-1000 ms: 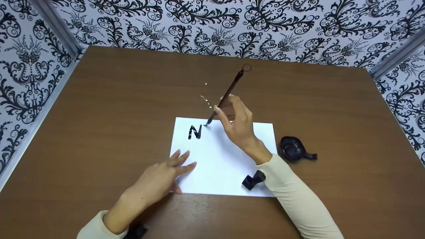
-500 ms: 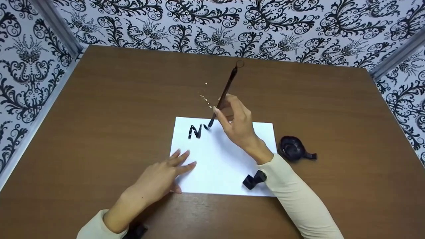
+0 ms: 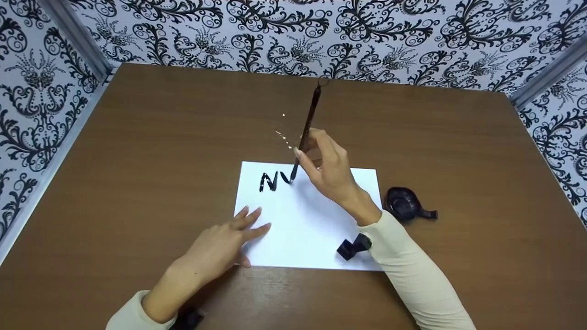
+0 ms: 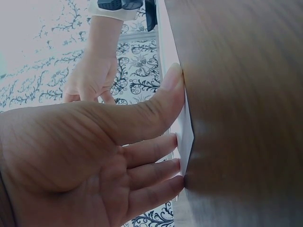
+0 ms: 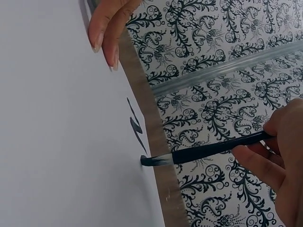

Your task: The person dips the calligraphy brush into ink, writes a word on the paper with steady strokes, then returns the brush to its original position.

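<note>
My right hand (image 3: 331, 172) pinches a dark brush (image 3: 310, 114) held nearly upright. In the right wrist view the inked tip of the brush (image 5: 154, 161) touches the white paper (image 5: 71, 118). Black strokes (image 3: 268, 181) shaped like an N stand near the top left of the sheet, with a fresh curved stroke (image 3: 286, 178) just right of them, ending at the tip. My left hand (image 3: 220, 250) rests on the lower left edge of the sheet, fingers spread and fairly straight. In the left wrist view the thumb (image 4: 173, 80) and fingertips lie along the paper's edge.
A small dark ink dish (image 3: 404, 205) with a stubby handle stands right of the paper on the brown table (image 3: 160, 137). Small pale flecks (image 3: 284, 138) mark the tabletop beyond the sheet. Patterned panels (image 3: 284, 36) border the table. A black wrist device (image 3: 354, 246) hangs at the right cuff.
The brush tip has moved down and slightly right, drawing a curved stroke beside the N, while the handle has swung more upright. The left hand has stayed in place.
</note>
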The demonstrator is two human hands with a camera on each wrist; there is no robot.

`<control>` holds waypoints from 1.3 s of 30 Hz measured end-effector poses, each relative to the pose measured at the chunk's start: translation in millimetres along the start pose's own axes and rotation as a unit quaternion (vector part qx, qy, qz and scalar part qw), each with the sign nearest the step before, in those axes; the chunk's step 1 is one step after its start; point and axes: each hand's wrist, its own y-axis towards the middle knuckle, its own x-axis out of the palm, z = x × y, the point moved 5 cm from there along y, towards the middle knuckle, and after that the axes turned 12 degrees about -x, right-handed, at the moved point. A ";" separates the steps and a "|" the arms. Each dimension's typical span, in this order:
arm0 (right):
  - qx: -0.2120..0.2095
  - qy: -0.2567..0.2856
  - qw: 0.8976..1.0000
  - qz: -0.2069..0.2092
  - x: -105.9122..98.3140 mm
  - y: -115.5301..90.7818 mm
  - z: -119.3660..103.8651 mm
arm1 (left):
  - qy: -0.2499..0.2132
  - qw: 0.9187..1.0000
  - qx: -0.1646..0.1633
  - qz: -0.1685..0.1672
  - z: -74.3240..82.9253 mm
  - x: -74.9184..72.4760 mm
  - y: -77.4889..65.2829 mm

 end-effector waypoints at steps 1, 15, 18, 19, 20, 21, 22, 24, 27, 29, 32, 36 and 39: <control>-0.002 -0.002 1.000 -0.005 -0.8 0.7 -0.2 | -0.001 1.000 -0.001 -0.001 -0.1 0.2 0.0; 0.010 0.008 0.999 -0.047 -5.9 2.9 1.4 | 0.001 1.000 -0.002 -0.006 0.0 0.1 -0.1; 0.012 0.008 0.999 -0.051 -6.1 2.5 1.6 | -0.003 1.000 -0.004 -0.008 0.0 0.4 0.0; 0.013 0.007 0.999 -0.052 -6.2 2.4 1.7 | -0.004 1.000 -0.004 -0.008 -0.1 0.5 0.0; 0.013 0.008 0.998 -0.054 -6.3 2.6 1.6 | -0.004 1.000 -0.003 -0.007 -0.1 0.5 0.0; 0.014 0.007 0.998 -0.056 -6.7 3.1 1.4 | -0.004 1.000 -0.001 -0.005 -0.1 0.5 -0.1; 0.015 0.006 0.998 -0.057 -7.0 3.2 1.4 | -0.003 1.000 0.000 -0.003 -0.2 0.6 -0.1; 0.017 0.005 0.998 -0.059 -7.6 3.9 0.9 | 0.000 1.000 0.005 0.001 -0.2 0.3 -0.4; 0.021 0.003 0.998 -0.062 -8.5 4.5 0.8 | 0.004 1.000 0.011 0.005 0.0 0.0 -0.7; 0.023 0.003 0.998 -0.062 -8.8 4.5 1.6 | 0.002 1.000 0.012 0.005 0.1 -0.2 -0.8; 0.023 0.001 0.998 -0.059 -9.6 4.8 2.2 | -0.002 1.000 0.010 0.003 0.2 -0.7 -0.9; 0.022 -0.001 0.998 -0.052 -10.3 4.9 3.5 | -0.003 1.000 0.008 0.000 0.3 -1.3 -1.0; 0.022 -0.001 0.999 -0.047 -10.5 4.3 5.1 | -0.001 1.000 0.007 0.000 0.4 -1.1 -1.2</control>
